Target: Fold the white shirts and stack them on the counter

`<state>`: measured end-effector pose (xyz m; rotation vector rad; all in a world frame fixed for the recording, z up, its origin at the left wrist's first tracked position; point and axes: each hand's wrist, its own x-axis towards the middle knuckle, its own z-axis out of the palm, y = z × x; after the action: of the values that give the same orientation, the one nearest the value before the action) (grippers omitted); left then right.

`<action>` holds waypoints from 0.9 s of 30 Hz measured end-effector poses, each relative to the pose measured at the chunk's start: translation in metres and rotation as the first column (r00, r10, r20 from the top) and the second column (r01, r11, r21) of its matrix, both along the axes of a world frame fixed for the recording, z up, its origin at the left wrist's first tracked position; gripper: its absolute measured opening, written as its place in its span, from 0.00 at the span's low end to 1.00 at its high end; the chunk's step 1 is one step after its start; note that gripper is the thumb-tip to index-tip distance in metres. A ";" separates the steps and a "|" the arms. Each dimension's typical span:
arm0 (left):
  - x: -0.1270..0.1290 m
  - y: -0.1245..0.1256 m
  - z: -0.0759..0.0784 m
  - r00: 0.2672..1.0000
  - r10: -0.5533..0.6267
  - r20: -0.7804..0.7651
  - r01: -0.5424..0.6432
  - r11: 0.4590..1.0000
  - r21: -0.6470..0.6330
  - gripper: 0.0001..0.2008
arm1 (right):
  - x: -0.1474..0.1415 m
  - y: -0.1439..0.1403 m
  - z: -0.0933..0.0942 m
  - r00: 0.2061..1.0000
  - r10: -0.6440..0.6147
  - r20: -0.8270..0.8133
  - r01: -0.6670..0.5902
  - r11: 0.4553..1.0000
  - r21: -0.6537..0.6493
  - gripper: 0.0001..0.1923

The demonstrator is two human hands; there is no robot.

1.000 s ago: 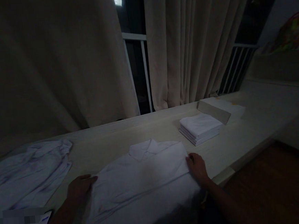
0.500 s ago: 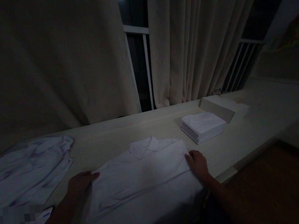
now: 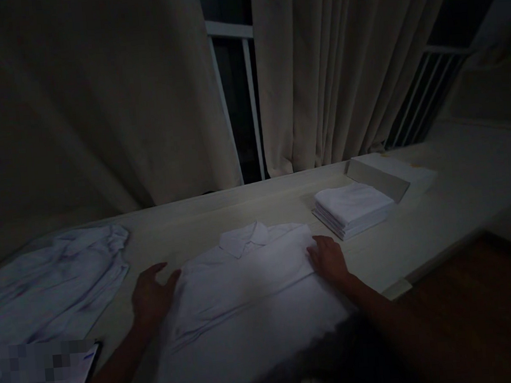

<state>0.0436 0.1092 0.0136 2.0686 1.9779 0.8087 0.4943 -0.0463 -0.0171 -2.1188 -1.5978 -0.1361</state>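
A white collared shirt [image 3: 254, 292] lies flat in front of me, its collar [image 3: 244, 239] pointing away and its lower part running down toward my body. My left hand [image 3: 152, 294] is open at the shirt's left edge, fingers lifted apart from the thumb, the thumb tip at the cloth. At the right edge, near the shoulder, my right hand [image 3: 329, 259] touches the fabric with bent fingers, a small gap showing between thumb and forefinger. A crosswise fold runs over the shirt below the collar.
Another white garment [image 3: 81, 282] lies crumpled at the left, with a phone-like device [image 3: 86, 370] near it, partly blurred out. A stack of folded white cloths [image 3: 354, 207] sits at the right, before an open white box [image 3: 382, 175]. Curtains [image 3: 308, 75] hang behind the pale countertop [image 3: 197, 231].
My left hand has moved up along the shirt's edge and spread its fingers. My right hand has shifted slightly up and left. The shirt sits a little higher in view.
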 end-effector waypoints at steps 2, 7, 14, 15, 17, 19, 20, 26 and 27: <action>0.010 -0.026 -0.008 0.975 -0.190 -0.114 0.192 0.981 0.008 0.29 | -0.011 -0.005 0.000 0.987 0.146 0.069 -0.144 0.989 -0.023 0.26; 0.011 -0.083 -0.046 0.817 -0.438 -0.375 0.384 0.898 -0.213 0.33 | -0.026 -0.019 -0.015 0.958 0.281 0.063 -0.268 0.950 -0.160 0.29; -0.004 -0.096 -0.046 0.955 -0.291 -0.061 0.283 0.953 -0.107 0.32 | -0.025 -0.017 -0.014 0.957 0.285 0.050 -0.270 0.940 -0.207 0.29; -0.010 -0.102 -0.041 0.979 -0.205 0.025 0.206 0.976 -0.076 0.32 | -0.025 -0.019 -0.012 0.956 0.288 0.056 -0.273 0.944 -0.187 0.29; -0.026 -0.123 -0.032 0.988 -0.002 0.153 0.009 0.999 -0.047 0.32 | -0.025 -0.030 -0.010 0.961 0.267 0.071 -0.260 0.961 -0.095 0.29; -0.042 -0.156 -0.030 0.958 0.166 0.232 -0.150 0.985 -0.083 0.33 | -0.020 -0.052 -0.014 0.981 0.188 0.054 -0.191 0.980 0.049 0.28; -0.048 -0.175 -0.032 0.929 0.239 0.281 -0.216 0.970 -0.113 0.32 | -0.015 -0.067 -0.018 0.991 0.129 0.024 -0.131 0.984 0.122 0.28; -0.037 -0.270 -0.073 0.800 0.488 0.348 -0.378 0.862 -0.338 0.27 | 0.021 -0.161 -0.050 0.905 -0.248 -0.346 0.330 0.923 0.200 0.21; -0.031 -0.277 -0.080 0.830 0.457 0.320 -0.335 0.867 -0.369 0.26 | 0.023 -0.170 -0.051 0.881 -0.276 -0.385 0.361 0.917 0.169 0.20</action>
<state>0.0124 -0.1674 -0.0661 1.2137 2.1532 0.8515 0.5178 -0.2163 -0.0684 -2.0609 -0.9648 -0.0447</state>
